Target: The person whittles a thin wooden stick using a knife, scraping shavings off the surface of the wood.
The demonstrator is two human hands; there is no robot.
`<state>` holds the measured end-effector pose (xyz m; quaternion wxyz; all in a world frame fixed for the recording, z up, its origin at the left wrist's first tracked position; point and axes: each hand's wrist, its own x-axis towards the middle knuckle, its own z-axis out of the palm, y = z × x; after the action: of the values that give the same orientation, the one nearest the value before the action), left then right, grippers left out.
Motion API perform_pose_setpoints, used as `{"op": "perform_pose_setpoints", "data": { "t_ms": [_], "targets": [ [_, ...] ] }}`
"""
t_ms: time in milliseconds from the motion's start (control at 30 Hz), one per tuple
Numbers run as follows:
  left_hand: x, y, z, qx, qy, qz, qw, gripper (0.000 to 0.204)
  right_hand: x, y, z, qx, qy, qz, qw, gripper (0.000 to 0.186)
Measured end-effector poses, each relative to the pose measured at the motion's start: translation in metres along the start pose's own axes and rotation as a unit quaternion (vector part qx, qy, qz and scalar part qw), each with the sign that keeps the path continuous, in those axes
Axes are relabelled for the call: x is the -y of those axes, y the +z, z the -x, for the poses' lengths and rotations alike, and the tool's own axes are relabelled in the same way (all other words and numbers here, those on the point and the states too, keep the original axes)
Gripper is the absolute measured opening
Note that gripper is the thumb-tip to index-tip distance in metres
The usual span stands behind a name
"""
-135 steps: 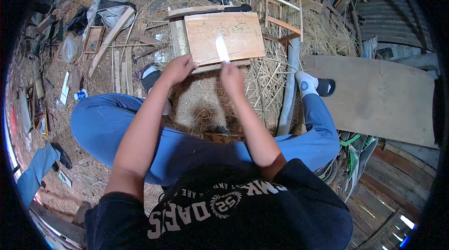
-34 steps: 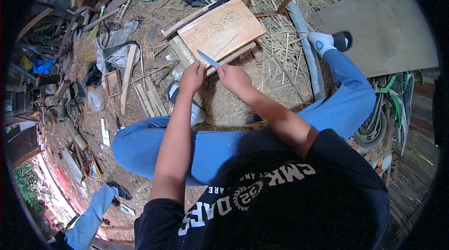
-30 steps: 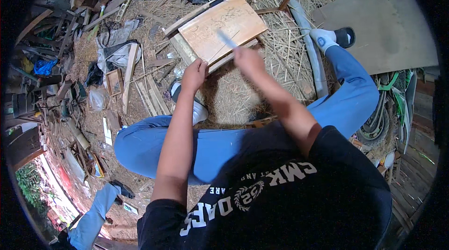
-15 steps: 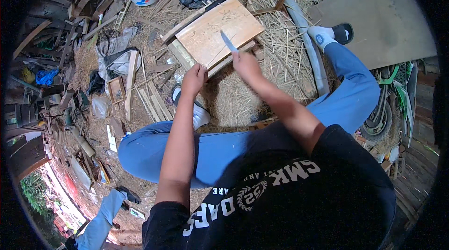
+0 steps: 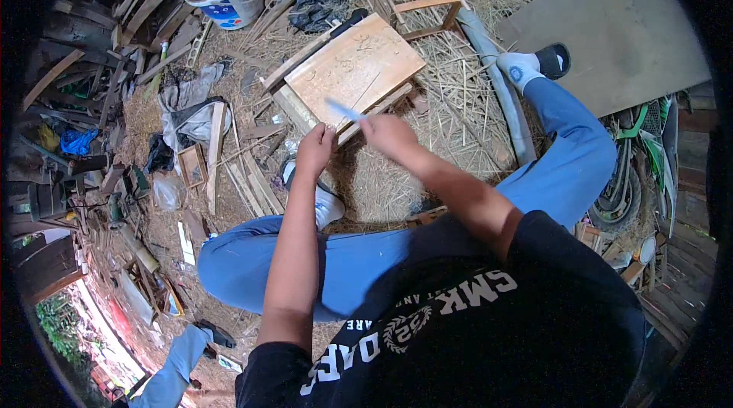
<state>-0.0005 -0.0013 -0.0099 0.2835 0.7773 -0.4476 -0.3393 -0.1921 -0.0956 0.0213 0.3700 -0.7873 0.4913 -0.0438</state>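
We see the left hand (image 5: 315, 150) at the board's near left corner, thumb and fingers pressed together; they seem to pinch the lower end of a thin strip (image 5: 370, 85), though the fingers hide the exact contact. The strip slants up and to the right across the wooden board (image 5: 336, 68). The right hand (image 5: 388, 137) is curled in a fist around the handle of a knife (image 5: 343, 109), the handle itself covered by the palm. The blade, blurred, points left over the board's near edge, its tip near the left fingers; we cannot tell whether it touches the strip.

The board lies on a low wooden support (image 5: 296, 108), with curled shavings (image 5: 366, 43) scattered on top and a black-handled tool (image 5: 349, 26) along the far edge.

We judge the main risk to be a cut to the left fingers: the 2 hands are close, and a slip or a sudden give in the strip could drive the blade that way. The strip is so slender that too deep a bite could snap it. If the board tipped under uneven pressure, the blade could skid toward the near foot (image 5: 328, 206), which sits just below the support.
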Motion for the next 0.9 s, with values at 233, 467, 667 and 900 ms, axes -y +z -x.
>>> {"op": "perform_pose_setpoints", "data": {
  "t_ms": [233, 467, 667, 900],
  "targets": [
    [-0.002, 0.002, -0.004, 0.02, -0.021, 0.009, 1.0, 0.031, -0.002, 0.0, 0.0, -0.05, 0.028, -0.038, 0.998, 0.047],
    [0.004, 0.001, -0.003, 0.004, 0.017, 0.012, 1.0, 0.034, -0.027, -0.021, -0.031, -0.078, 0.079, -0.05, 0.993, 0.041],
    [0.007, 0.0, -0.004, 0.008, 0.0, 0.014, 1.0, 0.033, 0.014, 0.015, 0.012, -0.015, 0.023, -0.022, 0.999, 0.044],
    [0.002, 0.003, -0.004, 0.02, -0.026, 0.039, 0.999, 0.031, -0.012, -0.018, -0.014, -0.061, 0.089, -0.066, 0.992, 0.044]
  ]
}}
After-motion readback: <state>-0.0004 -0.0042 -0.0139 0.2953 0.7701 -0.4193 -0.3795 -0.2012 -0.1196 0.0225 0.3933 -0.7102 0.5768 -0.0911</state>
